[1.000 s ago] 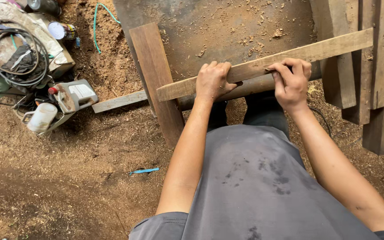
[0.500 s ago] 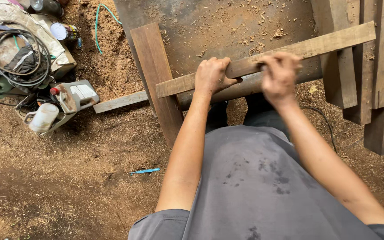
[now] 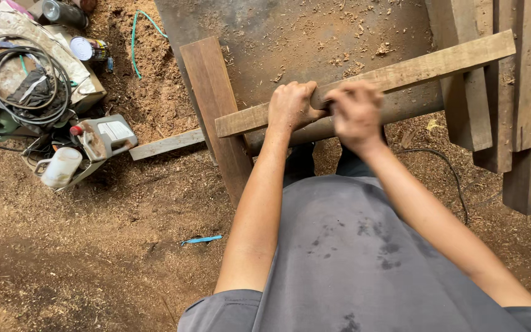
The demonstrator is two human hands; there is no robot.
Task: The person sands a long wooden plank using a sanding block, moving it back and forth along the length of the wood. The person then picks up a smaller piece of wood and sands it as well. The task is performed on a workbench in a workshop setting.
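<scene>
Under the blurred right hand point(image 3: 356, 115), wooden strip point(image 3: 364, 83) partly hidden, grip unclear

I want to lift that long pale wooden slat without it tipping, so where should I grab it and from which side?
Probably grip the pale wooden slat along its middle stretch, coming from the near long edge. It lies slanted across the darker planks, both ends overhanging. The left hand already wraps it left of centre; the right hand, blurred, sits beside it, so spreading the hands wider should balance it better.

a sawdust-covered floor point(image 3: 93, 258) carries a dark plank point(image 3: 216, 110), a thin strip point(image 3: 164, 145) beside it, a blue scrap point(image 3: 203, 240), a coiled cable point(image 3: 23, 77) on sacking, and a grey jug point(image 3: 102, 136).
</scene>
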